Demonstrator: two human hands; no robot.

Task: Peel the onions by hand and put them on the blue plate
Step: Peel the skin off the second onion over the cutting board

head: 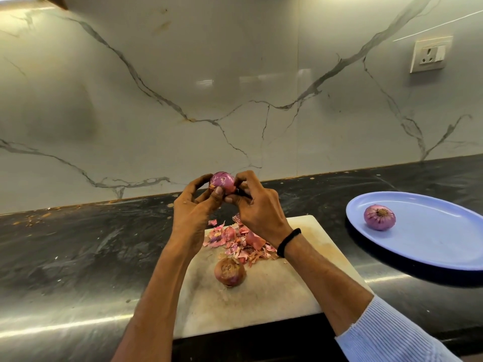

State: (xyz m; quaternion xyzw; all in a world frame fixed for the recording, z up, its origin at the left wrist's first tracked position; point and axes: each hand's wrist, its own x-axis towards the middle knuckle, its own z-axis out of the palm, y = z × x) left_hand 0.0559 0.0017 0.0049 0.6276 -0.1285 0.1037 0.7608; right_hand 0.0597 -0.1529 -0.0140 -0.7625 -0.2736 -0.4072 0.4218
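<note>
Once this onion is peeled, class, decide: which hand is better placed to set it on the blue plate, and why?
Probably the right hand: the blue plate lies on its side; the left hand would have to cross over it.

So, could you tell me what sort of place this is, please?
Most likely a home kitchen: a dark stone counter under a marble-look backsplash with a socket, and a cutting board strewn with onion peels.

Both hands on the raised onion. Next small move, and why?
Probably strip the last skin with the right hand while the left hand steadies the held onion: it looks mostly bare purple, but the right hand pinches at its side. Then it can join the peeled onion on the blue plate.
</note>
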